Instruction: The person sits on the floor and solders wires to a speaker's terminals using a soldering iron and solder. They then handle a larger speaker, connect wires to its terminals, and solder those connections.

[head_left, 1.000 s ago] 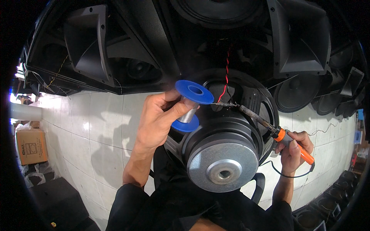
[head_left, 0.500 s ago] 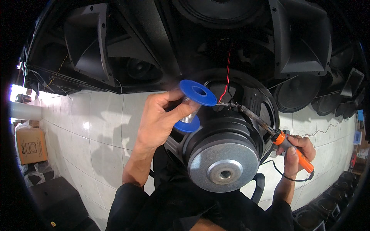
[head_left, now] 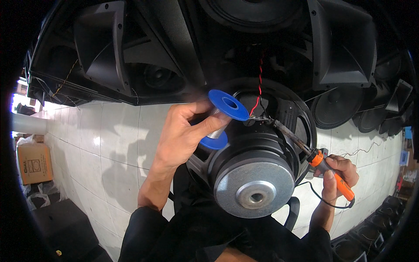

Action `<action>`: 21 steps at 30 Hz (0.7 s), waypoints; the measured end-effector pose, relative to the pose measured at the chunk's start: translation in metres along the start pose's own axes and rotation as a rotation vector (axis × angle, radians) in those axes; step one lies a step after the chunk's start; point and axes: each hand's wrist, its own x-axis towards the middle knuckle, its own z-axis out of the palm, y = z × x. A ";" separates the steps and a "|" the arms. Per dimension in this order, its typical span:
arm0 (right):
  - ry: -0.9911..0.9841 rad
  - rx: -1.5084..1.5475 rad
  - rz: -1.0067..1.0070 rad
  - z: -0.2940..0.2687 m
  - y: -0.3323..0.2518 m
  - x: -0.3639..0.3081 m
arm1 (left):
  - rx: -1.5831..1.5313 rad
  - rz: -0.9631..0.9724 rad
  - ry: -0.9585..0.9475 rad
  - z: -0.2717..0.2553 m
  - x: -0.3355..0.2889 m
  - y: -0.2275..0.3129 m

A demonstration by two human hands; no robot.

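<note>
My left hand (head_left: pixel 185 131) is closed round a blue-flanged spool of solder wire (head_left: pixel 229 105), its silvery windings showing between thumb and fingers. Orange and grey, the soldering iron (head_left: pixel 325 163) is gripped in my right hand (head_left: pixel 338 177). Its metal tip reaches the terminal (head_left: pixel 262 118) on the frame of a large loudspeaker driver (head_left: pixel 253 185), where the end of the solder also comes in. A twisted red and black wire pair (head_left: pixel 260 83) runs down to that terminal from above. The driver lies magnet up, close to my body.
Black speaker cabinets with horns (head_left: pixel 98 48) stand along the far side. A cardboard box (head_left: pixel 35 165) and a dark box (head_left: pixel 65 231) are at the left. More drivers (head_left: pixel 336 107) stand at the right, and several others (head_left: pixel 362 233) lie lower right. White floor tiles (head_left: pixel 118 153) lie beneath.
The spool in my left hand has shifted very slightly right. My right hand and the iron have barely moved, with the tip still at the terminal.
</note>
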 end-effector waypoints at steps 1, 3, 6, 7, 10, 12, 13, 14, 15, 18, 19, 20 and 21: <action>0.008 -0.003 0.015 0.000 0.000 0.000 | 0.018 -0.006 -0.016 -0.002 0.000 0.000; 0.025 -0.009 0.046 0.000 -0.002 -0.003 | -0.024 -0.021 -0.023 -0.002 0.001 0.000; 0.012 -0.085 0.051 -0.008 0.001 -0.007 | -0.192 -0.040 0.011 -0.002 -0.001 -0.002; -0.002 -0.110 0.035 -0.008 0.001 -0.006 | -0.240 -0.042 0.023 -0.003 -0.002 -0.004; -0.015 -0.133 0.029 -0.009 0.000 -0.003 | -0.304 -0.036 0.053 -0.004 -0.003 -0.007; 0.015 -0.078 0.079 -0.007 -0.003 -0.002 | -0.295 -0.032 0.055 -0.003 -0.004 -0.007; 0.013 -0.057 0.075 -0.006 -0.005 0.000 | -0.279 -0.033 0.050 -0.004 -0.004 -0.007; 0.010 -0.035 0.070 -0.004 -0.006 0.002 | -0.263 -0.033 0.044 -0.005 -0.005 -0.007; 0.007 -0.014 0.066 -0.003 -0.007 0.003 | -0.243 -0.016 0.040 -0.004 -0.005 -0.008; 0.018 -0.025 0.022 -0.002 -0.003 0.003 | -0.192 0.010 0.029 -0.004 -0.005 -0.009; 0.024 -0.020 0.027 -0.001 -0.003 0.003 | -0.182 0.003 0.021 -0.004 -0.004 -0.007; 0.030 -0.014 0.032 0.000 -0.003 0.003 | -0.171 -0.005 0.014 -0.003 -0.003 -0.006; 0.035 -0.009 0.038 0.000 -0.003 0.003 | -0.160 -0.008 0.010 -0.003 -0.003 -0.006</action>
